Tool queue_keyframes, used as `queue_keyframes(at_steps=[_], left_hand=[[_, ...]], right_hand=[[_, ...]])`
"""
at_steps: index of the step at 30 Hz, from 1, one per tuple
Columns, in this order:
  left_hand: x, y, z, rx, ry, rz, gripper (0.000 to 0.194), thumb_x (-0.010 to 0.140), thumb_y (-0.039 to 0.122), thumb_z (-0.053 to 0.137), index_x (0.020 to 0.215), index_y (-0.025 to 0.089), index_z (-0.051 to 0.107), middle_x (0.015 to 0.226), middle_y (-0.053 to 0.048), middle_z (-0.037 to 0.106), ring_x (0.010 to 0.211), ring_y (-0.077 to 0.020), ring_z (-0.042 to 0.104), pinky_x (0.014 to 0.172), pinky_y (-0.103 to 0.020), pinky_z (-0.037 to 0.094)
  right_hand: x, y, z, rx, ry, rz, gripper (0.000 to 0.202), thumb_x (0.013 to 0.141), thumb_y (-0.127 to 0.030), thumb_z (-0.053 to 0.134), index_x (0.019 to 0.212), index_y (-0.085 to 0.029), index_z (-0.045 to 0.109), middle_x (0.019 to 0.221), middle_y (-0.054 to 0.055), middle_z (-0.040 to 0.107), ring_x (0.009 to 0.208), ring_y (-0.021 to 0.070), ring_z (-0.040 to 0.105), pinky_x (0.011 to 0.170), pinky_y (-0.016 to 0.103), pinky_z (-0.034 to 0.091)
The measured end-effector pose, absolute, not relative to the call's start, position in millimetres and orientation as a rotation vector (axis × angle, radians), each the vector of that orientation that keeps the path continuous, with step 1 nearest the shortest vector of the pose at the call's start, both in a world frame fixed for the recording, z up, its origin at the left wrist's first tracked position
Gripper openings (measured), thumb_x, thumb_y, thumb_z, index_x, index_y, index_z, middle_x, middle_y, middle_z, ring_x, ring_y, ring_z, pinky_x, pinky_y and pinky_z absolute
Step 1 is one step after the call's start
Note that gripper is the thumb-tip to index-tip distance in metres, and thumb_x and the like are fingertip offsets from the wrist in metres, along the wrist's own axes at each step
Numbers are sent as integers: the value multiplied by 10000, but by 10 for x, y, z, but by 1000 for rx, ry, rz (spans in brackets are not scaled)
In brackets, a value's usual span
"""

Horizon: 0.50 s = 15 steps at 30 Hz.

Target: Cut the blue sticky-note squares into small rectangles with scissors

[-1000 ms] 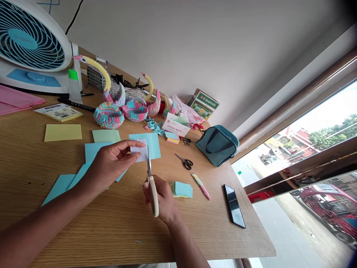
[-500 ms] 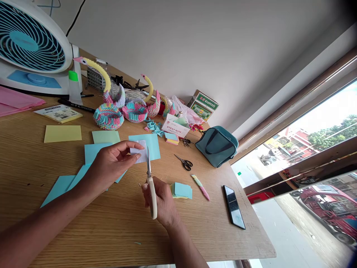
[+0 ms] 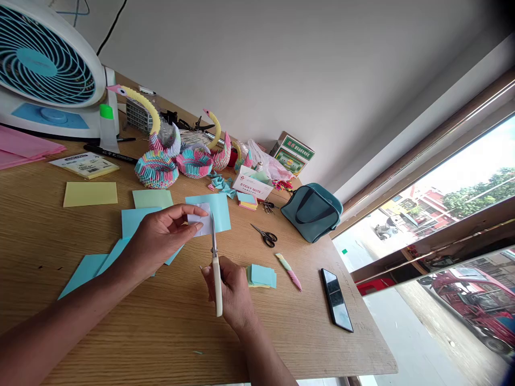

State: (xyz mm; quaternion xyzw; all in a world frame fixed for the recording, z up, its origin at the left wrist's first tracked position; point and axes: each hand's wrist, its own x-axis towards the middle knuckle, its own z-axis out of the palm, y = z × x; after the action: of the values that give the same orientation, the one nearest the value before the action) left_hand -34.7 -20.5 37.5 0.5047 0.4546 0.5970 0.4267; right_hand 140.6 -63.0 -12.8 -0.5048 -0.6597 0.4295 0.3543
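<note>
My left hand [image 3: 167, 233] pinches a small pale lilac piece of paper [image 3: 203, 225] between thumb and fingers, above the table. White-handled scissors [image 3: 218, 284] are gripped in my right hand [image 3: 231, 292], their blades pointing away from me along the paper's right edge. Whether the blades are fully closed on the paper is hard to see. Behind the paper lies a blue sheet [image 3: 220, 209]. More blue sheets [image 3: 86, 273] spread under and beside my left forearm. A small stack of cut blue and yellow papers [image 3: 262, 275] lies right of my right hand.
Black-handled scissors [image 3: 266, 237], a folded-paper stick [image 3: 289, 274] and a phone [image 3: 337, 300] lie to the right. A teal bag [image 3: 314, 212] stands at the table's edge. Paper swans [image 3: 156, 169], a sticky note box [image 3: 252, 185] and a fan [image 3: 52, 69] line the back.
The scissors' blades have drawn closer together and shifted slightly left along the paper's edge. My left hand keeps its hold on the paper.
</note>
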Motion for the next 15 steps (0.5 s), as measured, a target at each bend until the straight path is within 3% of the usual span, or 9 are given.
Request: queue_keyframes(at_steps=[6, 15], left_hand=[[-362, -219, 364, 1294, 1172, 1473, 370, 673, 376, 738, 968, 151, 751, 864, -12, 663, 557, -54, 344, 466, -169, 250], [-390, -222, 292, 1368, 1217, 1362, 409, 726, 448, 709, 1019, 164, 733, 587, 58, 472, 488, -68, 291, 418, -172, 197]], right_hand=[[1403, -611, -166, -1307, -1712, 1103, 443, 937, -543, 567, 693, -199, 431, 569, -52, 430, 561, 88, 335, 520, 238, 237], [1402, -588, -163, -1336, -1709, 1085, 419, 928, -537, 568, 704, -196, 471, 582, -46, 451, 568, 93, 364, 528, 236, 265]])
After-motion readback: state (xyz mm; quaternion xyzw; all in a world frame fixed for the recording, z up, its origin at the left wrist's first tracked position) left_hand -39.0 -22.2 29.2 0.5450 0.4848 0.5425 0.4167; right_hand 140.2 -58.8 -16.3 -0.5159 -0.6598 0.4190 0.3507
